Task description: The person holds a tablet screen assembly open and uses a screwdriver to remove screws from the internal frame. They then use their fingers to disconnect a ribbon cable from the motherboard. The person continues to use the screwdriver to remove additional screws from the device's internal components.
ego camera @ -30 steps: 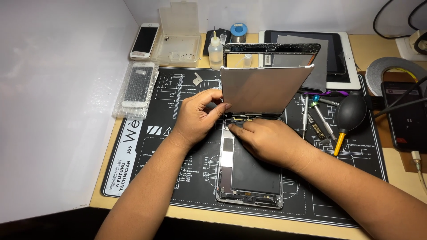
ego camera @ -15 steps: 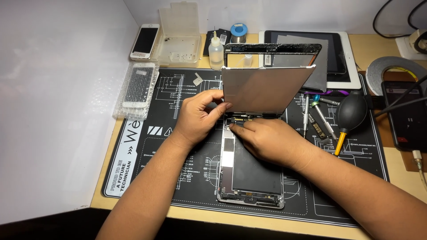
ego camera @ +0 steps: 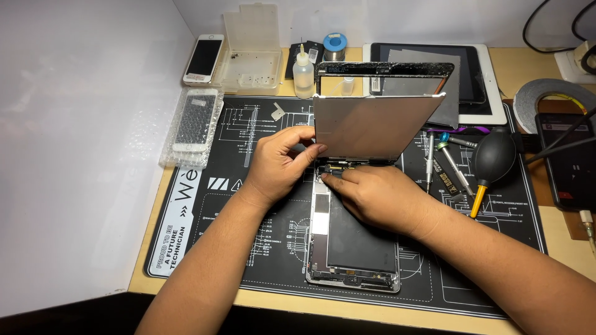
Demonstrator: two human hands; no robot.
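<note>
- The opened grey tablet body (ego camera: 354, 245) lies on the black printed work mat (ego camera: 248, 248) near the counter's front edge, its flat silver display panel (ego camera: 372, 127) tilted upright at the far end.
- The left hand (ego camera: 282, 162) pinches the panel's lower left corner, fingers closed on it.
- The right hand (ego camera: 372, 195) rests over the body's upper part, fingers curled and pressed at the hinge area; whether it holds a tool cannot be told.
- Just right of the hands lie slim metal screwdrivers (ego camera: 450, 161) and a black rubber air blower with a yellow nozzle (ego camera: 490, 161).
- Toward the counter's back edge stand a small clear squeeze bottle (ego camera: 303, 77), a clear plastic parts box (ego camera: 251, 53) and a white tablet (ego camera: 478, 87), partly hidden by the raised panel.
- At the left edge lie a white phone (ego camera: 203, 59) and a bubble-wrapped phone (ego camera: 192, 124).
- A grey tape roll (ego camera: 546, 99) sits at the right edge; the connectors under the fingers are too small to make out.
</note>
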